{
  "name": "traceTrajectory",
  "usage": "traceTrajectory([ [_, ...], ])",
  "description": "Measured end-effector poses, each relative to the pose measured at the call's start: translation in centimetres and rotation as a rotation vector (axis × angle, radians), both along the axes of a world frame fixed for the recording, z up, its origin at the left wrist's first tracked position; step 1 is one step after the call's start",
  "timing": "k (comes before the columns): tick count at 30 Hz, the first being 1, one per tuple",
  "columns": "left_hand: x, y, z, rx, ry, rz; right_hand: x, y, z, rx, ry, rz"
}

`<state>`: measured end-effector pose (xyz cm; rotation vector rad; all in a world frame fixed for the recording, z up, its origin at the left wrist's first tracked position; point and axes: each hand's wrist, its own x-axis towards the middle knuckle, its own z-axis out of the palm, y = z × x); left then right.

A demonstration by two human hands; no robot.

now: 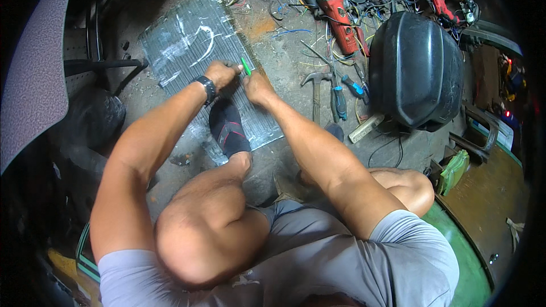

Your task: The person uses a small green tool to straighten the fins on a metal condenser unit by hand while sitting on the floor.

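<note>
Both my hands are together over the far half of a ribbed grey panel (165, 40), which lies on the floor ahead of me, slightly left. A small slim green piece (246, 66) sits right between them, above the panel's right part.

My left hand (223, 74): fingers curled in, tips just beside the green piece. Black watch (207, 88) on that wrist. My right hand (259, 88): fingers also curled, right at the near end of the green piece. Can't tell which hand has the grip on it, or if both do; the fingers hide the contact.

My left foot, in a dark shoe (226, 128) with red lines, is on the panel's near part. Panel has whitish smears, including a curved one toward the far side.

Right of the panel: claw hammer (317, 99), then a blue-and-black screwdriver (339, 102) and a second blue-handled tool (352, 85) just beside it. A pale block (365, 128) lies nearer to me. Farther out, red angle grinder (341, 23) among loose wires. Big black case (415, 68) stands right of the tools. Crumpled green item (454, 171) at the near right, by a brown board (483, 204).
</note>
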<state>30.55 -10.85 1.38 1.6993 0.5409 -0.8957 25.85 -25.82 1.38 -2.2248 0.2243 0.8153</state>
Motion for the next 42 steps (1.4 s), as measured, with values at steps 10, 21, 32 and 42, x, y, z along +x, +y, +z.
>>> traceTrajectory([
  [10, -3.7, -5.3, -3.4, -0.009, -0.117, 0.659, 0.4, 0.2, 1.0, -0.038, -0.019, 0.058],
  [21, -5.2, -7.8, -4.5, 0.143, -0.097, 0.709, -1.5, -1.3, -0.8, -0.025, 0.019, 0.080],
  [32, -7.3, -7.8, -5.2, 0.234, -0.107, 0.574, -4.0, -1.8, -1.3, -0.004, -0.007, -0.005],
  [42, -8.8, -9.7, -4.2, 0.289, -0.087, 0.577, -5.5, -3.4, -2.0, -0.025, 0.012, 0.073],
])
